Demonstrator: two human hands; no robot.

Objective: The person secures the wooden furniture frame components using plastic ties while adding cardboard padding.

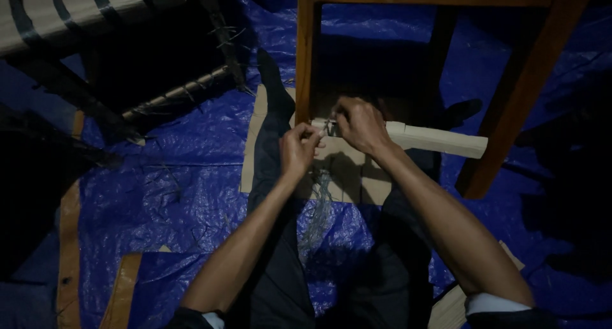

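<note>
Pale wrapped wooden crossbar [433,138] runs low between the legs of an orange-brown wooden chair frame [306,55], centre of view. A small dark metal piece [331,129] sits at the bar's near end; too dim to tell what it is. Right hand [360,125] on the bar, fingers curled and pinched at that piece. Left hand [298,149] at 8 o'clock of it, just beside, fingers pinched on thin grey strands [320,204] that hang to 6 o'clock. Flat tan cardboard sheet [255,157] beneath. Crinkled blue plastic tarp [185,195] covers the floor. Striped woven seat [64,10] at 10 o'clock.
</note>
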